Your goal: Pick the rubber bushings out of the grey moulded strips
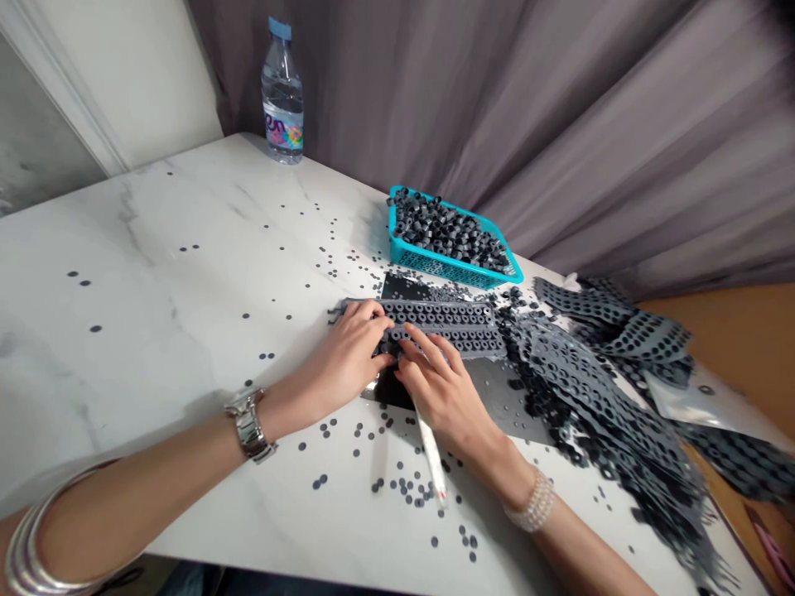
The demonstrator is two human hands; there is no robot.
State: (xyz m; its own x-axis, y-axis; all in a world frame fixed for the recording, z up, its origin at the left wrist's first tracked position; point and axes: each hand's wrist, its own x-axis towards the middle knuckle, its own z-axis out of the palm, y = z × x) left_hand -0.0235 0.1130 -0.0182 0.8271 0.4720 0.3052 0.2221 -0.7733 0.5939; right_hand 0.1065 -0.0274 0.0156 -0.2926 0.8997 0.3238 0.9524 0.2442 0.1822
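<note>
A dark grey rubber sheet with rows of raised rings lies across a black mat at the middle of the table. My left hand is closed over the sheet's left end, thumb along its near edge. Beside it, my right hand has its fingertips on the near rows of rings. A slim white pen-like tool sticks out from under the right palm toward me, apparently held in that hand; its tip is hidden. Small black discs are scattered around both hands.
Behind the sheet stands a turquoise basket heaped with small black rubber rings. Perforated grey rubber sheets pile up on the right. A water bottle stands at the table's back edge, before a grey curtain.
</note>
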